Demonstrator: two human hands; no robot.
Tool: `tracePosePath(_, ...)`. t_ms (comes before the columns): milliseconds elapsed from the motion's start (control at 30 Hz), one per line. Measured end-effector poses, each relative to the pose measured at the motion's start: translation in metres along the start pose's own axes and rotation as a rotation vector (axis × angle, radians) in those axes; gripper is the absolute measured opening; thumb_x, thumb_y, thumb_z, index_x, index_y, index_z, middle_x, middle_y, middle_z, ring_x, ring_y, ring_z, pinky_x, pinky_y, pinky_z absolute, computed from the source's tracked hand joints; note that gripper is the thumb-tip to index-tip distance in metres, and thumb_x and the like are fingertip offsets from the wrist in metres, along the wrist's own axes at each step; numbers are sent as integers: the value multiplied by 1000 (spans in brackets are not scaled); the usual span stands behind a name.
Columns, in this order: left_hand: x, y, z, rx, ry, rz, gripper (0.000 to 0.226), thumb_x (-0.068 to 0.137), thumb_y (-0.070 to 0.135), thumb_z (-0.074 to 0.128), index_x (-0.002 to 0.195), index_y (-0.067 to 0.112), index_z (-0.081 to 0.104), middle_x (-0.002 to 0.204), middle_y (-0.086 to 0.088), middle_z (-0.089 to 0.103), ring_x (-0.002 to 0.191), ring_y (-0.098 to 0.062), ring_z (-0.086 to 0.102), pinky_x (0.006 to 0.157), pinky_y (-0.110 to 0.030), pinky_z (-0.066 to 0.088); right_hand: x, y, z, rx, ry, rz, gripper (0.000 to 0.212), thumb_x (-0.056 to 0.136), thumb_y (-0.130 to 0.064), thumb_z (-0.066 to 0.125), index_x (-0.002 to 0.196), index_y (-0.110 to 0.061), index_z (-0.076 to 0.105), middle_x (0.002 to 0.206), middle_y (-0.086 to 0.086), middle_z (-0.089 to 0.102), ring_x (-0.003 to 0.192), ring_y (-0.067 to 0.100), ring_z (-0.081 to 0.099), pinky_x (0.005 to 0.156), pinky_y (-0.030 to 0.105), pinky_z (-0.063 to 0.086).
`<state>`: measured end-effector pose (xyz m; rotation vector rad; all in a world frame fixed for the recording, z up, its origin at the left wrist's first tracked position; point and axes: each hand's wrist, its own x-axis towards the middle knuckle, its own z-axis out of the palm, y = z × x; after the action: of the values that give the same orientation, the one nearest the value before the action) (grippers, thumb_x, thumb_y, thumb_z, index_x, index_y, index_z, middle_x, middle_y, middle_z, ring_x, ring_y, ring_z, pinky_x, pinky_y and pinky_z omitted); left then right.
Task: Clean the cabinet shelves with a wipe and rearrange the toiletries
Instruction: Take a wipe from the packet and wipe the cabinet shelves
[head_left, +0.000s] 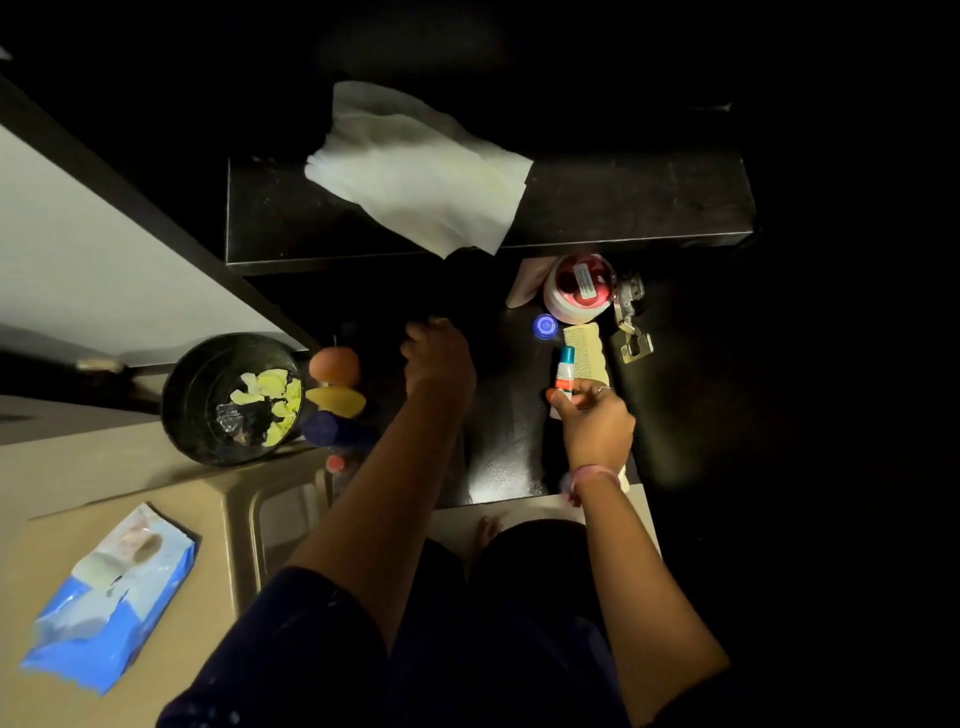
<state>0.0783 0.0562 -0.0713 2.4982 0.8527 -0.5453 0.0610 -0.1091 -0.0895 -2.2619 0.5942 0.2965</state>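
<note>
right hand (592, 423) gripping tube (565, 368), scraps in bowl (189, 382)

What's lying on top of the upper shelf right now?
A crumpled white wipe lies on the upper shelf, one corner hanging past its front edge. The rest of the visible shelf surface is bare. Whatever sits under the wipe, or farther back in the dark, cannot be seen.

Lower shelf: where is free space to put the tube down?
On the lower shelf, the dark strip between the left hand and the right hand holding the tube looks bare. The right end is crowded: comb, blue cap, red jar. The upper shelf is bare right of the wipe.
</note>
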Motion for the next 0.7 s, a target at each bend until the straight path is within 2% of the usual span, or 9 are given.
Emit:
tracePosePath(100, -9, 29, -1, -130, -46, 68, 44, 91, 2, 44, 131, -12, 31, 135, -28, 41, 125, -39, 43, 102, -40, 39, 15, 2, -3, -63, -28, 27, 33, 77, -31, 75, 103, -12, 69, 96, 10, 72, 96, 27, 64, 85, 35, 51)
tracePosePath(267, -20, 56, 17, -222, -137, 114, 39, 89, 11, 59, 122, -6, 45, 126, -21, 55, 119, -33, 53, 93, -32, 44, 26, -4, 0, -143, -15, -38, 33, 81, -26, 72, 108, -8, 67, 103, 15, 70, 101, 31, 63, 86, 35, 50)
tracePosePath(433, -17, 64, 36, -288, -170, 79, 39, 85, 18, 64, 117, -3, 53, 122, -18, 59, 116, -30, 56, 90, -30, 44, 35, -1, -5, -81, 28, -106, 23, 83, -20, 68, 103, -10, 69, 94, 12, 73, 90, 26, 68, 83, 30, 51)
tracePosePath(567, -8, 68, 45, -290, -120, 111, 40, 85, 27, 65, 116, 2, 60, 119, -14, 63, 111, -25, 59, 89, -30, 46, 35, 3, -9, 25, 24, -134, 16, 85, -14, 63, 97, -8, 71, 93, 11, 72, 86, 24, 68, 86, 34, 54)
tracePosePath(700, -7, 66, 47, -440, -79, 114, 44, 81, 17, 70, 117, -3, 58, 117, -17, 65, 110, -25, 61, 94, -33, 47, 18, 8, -7, 66, 33, -183, 15, 88, -14, 58, 91, -8, 71, 93, 13, 69, 86, 26, 66, 84, 39, 54)
